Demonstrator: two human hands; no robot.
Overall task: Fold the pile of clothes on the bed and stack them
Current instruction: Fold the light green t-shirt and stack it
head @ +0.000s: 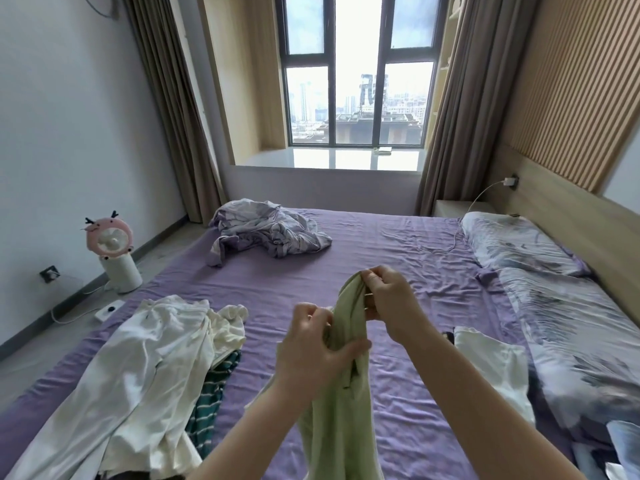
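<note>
Garment: pale green garment (341, 403) held up over the bed, bunched and hanging down toward the camera, top end lifted between both hands

Left hand: left hand (313, 344) has its fingers curled round the green cloth lower down, thumb across the front, squeezing the fabric into a rope-ish bunch

Right hand: right hand (389, 299) is higher up, pinching the top edge of the same green piece between thumb and fingertips, the other fingers curled in

Bed: purple sheet (381, 244), pretty wrinkled, takes up most of the view

Pile: white clothes (145, 368) heaped on the left part of the bed, all crumpled, with a green-and-white striped piece (211, 393) poking out from under the right edge of the heap

Other white piece: white garment (491, 362) lying flat on the right, just beside the patterned bedding, well apart from the pile

Far corner: crumpled quilt (266, 230) in purple and white print, bunched up at the far left of the bed

Right side: pillow (519, 244) in a floral print against the wooden headboard (588, 230), more of the same print bedding running down the right edge

Floor: pink fan (112, 251) with little antlers standing by the left wall, near a white power strip (109, 311)

Back: window (356, 71) with brown curtains on both sides
</note>
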